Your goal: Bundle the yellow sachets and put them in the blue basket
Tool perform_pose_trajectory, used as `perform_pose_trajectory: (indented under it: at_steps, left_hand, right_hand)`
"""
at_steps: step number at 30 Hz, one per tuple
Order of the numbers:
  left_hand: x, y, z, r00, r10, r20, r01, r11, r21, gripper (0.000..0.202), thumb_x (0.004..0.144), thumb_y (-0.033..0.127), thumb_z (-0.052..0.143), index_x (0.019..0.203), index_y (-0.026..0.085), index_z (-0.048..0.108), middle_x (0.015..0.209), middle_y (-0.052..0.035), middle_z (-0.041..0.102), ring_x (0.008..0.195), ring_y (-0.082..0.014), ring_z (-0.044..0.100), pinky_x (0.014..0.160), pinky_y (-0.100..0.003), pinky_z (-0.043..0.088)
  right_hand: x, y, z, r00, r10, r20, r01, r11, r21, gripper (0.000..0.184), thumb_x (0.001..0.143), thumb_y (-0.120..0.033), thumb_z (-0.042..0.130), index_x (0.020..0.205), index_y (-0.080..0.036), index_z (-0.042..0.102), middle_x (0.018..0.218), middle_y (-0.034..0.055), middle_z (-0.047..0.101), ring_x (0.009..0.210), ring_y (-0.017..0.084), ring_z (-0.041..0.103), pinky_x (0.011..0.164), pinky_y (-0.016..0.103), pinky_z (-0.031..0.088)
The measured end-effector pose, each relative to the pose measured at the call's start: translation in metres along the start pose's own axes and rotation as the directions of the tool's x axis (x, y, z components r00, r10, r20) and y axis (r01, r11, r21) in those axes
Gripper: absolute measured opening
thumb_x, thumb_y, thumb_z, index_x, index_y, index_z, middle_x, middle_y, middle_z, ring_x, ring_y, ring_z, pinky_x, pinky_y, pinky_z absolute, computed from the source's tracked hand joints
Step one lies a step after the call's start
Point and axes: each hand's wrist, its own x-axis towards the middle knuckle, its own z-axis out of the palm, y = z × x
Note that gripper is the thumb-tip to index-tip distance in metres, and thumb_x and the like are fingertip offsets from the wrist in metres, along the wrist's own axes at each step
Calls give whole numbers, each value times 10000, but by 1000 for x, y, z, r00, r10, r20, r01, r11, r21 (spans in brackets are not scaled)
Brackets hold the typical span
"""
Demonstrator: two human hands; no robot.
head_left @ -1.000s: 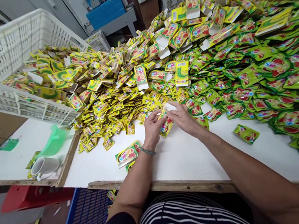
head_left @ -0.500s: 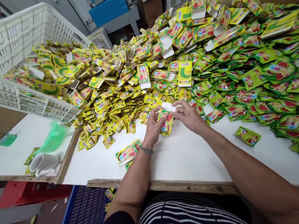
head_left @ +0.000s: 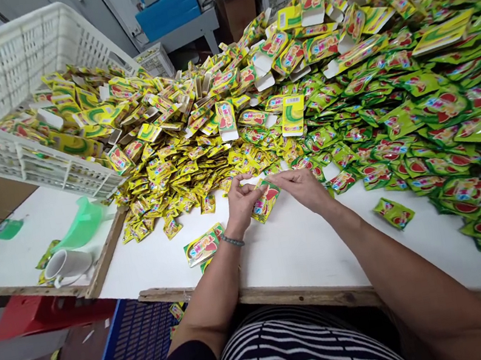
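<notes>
My left hand (head_left: 239,201) and my right hand (head_left: 301,188) meet at the middle of the white table (head_left: 289,251), both pinching one small yellow-green carton (head_left: 265,201) with a red picture. The carton is tilted, its top end between my fingertips. Just beyond my hands lies a big heap of small yellow sachets (head_left: 183,165). To the right spreads a heap of larger green packets (head_left: 418,113). Folded cartons (head_left: 292,48) are piled at the back.
A white plastic crate (head_left: 7,139) lies tipped at the left, spilling cartons. A finished carton (head_left: 203,246) lies by my left wrist, a single green packet (head_left: 394,212) to the right. A white mug (head_left: 65,266) and green scoop (head_left: 82,225) sit on the left board. A blue crate (head_left: 127,358) stands below.
The white flap that stood open at the carton's top is now folded down under my fingers. Both hands stayed in place over the table.
</notes>
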Motion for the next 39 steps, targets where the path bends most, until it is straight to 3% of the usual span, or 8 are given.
perform_pose_trajectory:
  at_steps: [3, 8, 15, 21, 25, 29, 34, 39]
  left_hand:
    - [0, 0, 0, 1000, 5, -1, -5, 1000, 12, 598, 520, 364, 860, 949, 200, 477, 553, 96, 560, 451, -60, 492, 489, -177, 366]
    - [-1, 2, 2, 999, -23, 40, 23, 1000, 5, 620, 510, 349, 867, 997, 185, 521, 608, 73, 610, 491, -78, 545, 517, -200, 416]
    - [-1, 0, 4, 999, -38, 19, 38, 998, -39, 530, 519, 329, 867, 937, 156, 591, 534, 81, 563, 438, -57, 494, 466, -186, 354]
    - [-3, 0, 4, 995, -54, 80, 61, 994, -93, 525, 516, 326, 869, 964, 151, 659, 629, 40, 637, 541, -78, 576, 562, -208, 431]
    - [-3, 2, 1, 997, 18, 73, -15, 999, -39, 518, 544, 352, 856, 990, 156, 680, 646, 30, 658, 566, -80, 578, 565, -206, 421]
    - [-3, 1, 0, 1000, 29, 11, -28, 997, -74, 503, 548, 397, 847, 957, 151, 690, 619, 33, 641, 552, -77, 564, 565, -208, 419]
    - [-4, 2, 0, 999, -17, -45, 10, 987, -158, 510, 540, 402, 853, 935, 134, 674, 494, 77, 516, 441, -48, 447, 474, -190, 334]
    - [-5, 8, 5, 995, -32, -92, 21, 993, -115, 483, 547, 386, 858, 911, 146, 648, 470, 79, 483, 413, -47, 398, 448, -194, 286]
  right_hand:
    - [1, 1, 4, 998, 36, -44, -33, 997, 74, 255, 694, -477, 705, 782, -242, 751, 821, 20, 745, 801, 215, 668, 790, 370, 521]
    - [4, 5, 6, 972, 226, -68, -185, 908, 375, 353, 541, -455, 813, 766, -195, 735, 769, 36, 735, 724, 180, 652, 732, 337, 516]
    - [0, 0, 7, 972, 160, -170, -135, 980, 149, 299, 604, -468, 775, 736, -202, 740, 732, 32, 731, 714, 200, 654, 703, 335, 502]
    - [2, 9, 6, 952, 256, -165, -190, 923, 336, 277, 607, -437, 770, 742, -197, 741, 758, 45, 742, 710, 192, 659, 679, 340, 510]
    - [0, 10, 3, 979, 151, -140, -118, 968, 221, 247, 657, -417, 750, 800, -217, 760, 828, 25, 758, 849, 226, 684, 836, 387, 512]
    - [-9, -3, 9, 991, -7, -130, 3, 1000, -29, 225, 772, -405, 636, 857, -243, 767, 931, 23, 759, 925, 259, 687, 888, 426, 514]
    - [-21, -15, 27, 937, -300, -181, 211, 895, -393, 293, 839, -345, 537, 1004, -220, 744, 1011, 88, 742, 922, 267, 671, 875, 431, 512]
    - [-19, -6, 23, 962, -181, -202, 135, 965, -224, 298, 849, -397, 543, 956, -206, 744, 994, 96, 743, 908, 250, 680, 851, 401, 525]
